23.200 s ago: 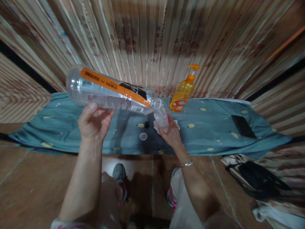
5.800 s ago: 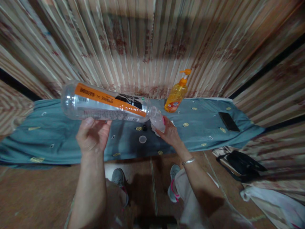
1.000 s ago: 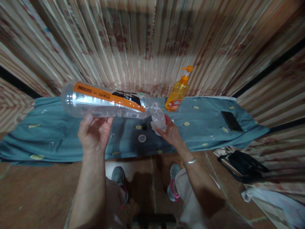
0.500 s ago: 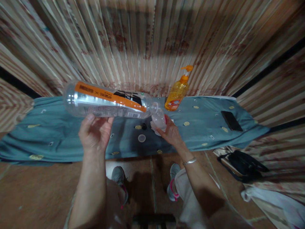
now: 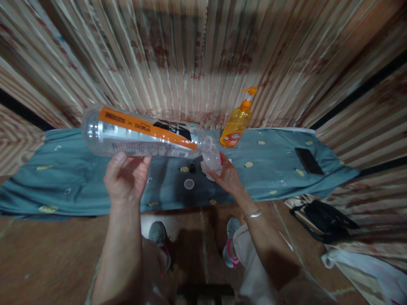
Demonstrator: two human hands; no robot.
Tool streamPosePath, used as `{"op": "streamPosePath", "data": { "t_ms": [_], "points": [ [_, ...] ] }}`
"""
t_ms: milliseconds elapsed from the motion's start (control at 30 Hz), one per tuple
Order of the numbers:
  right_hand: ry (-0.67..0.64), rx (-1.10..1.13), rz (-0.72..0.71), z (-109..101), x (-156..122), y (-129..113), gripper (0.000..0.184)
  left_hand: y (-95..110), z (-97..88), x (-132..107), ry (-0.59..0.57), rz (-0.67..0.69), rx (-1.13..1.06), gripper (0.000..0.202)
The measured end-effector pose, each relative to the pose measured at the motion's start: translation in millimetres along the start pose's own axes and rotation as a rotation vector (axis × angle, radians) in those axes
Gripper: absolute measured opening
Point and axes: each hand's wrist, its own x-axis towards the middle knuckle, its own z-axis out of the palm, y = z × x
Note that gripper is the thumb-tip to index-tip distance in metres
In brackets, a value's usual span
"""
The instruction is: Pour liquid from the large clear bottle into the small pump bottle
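My left hand [image 5: 129, 176] grips a large clear plastic bottle [image 5: 143, 132] from below; its label is orange and silver. The bottle lies nearly level, with its uncapped neck pointing right. At its mouth is a small clear container [image 5: 211, 157], tilted toward it, with my right hand [image 5: 227, 173] closed around it. Whether the two rims touch, I cannot tell. Something whitish and crumpled shows under the small container. A round translucent lid [image 5: 189, 184] and a small black cap [image 5: 192, 168] lie on the cloth just left of my right hand.
An orange pump bottle [image 5: 235, 125] stands at the back of the cloth-covered table [image 5: 263, 169]. A black phone [image 5: 309, 161] lies at the right. Striped curtains [image 5: 178, 55] hang close behind. A black bag [image 5: 324, 220] sits low at the right.
The large bottle's base has shifted slightly left and up, and its label has turned a little. My right hand and the small container stay almost in place.
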Motion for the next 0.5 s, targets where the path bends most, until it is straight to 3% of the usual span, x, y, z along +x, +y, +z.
{"op": "streamPosePath", "data": {
  "t_ms": [333,500],
  "points": [
    [0.024,-0.032,-0.008,2.2,-0.7,-0.1,0.078,-1.1,-3.3,0.7,-0.046,0.015,-0.043,0.024],
    [0.03,-0.022,-0.025,2.6,-0.6,2.3,0.079,0.0,-3.1,1.4,-0.051,0.015,-0.054,0.028]
  ]
}}
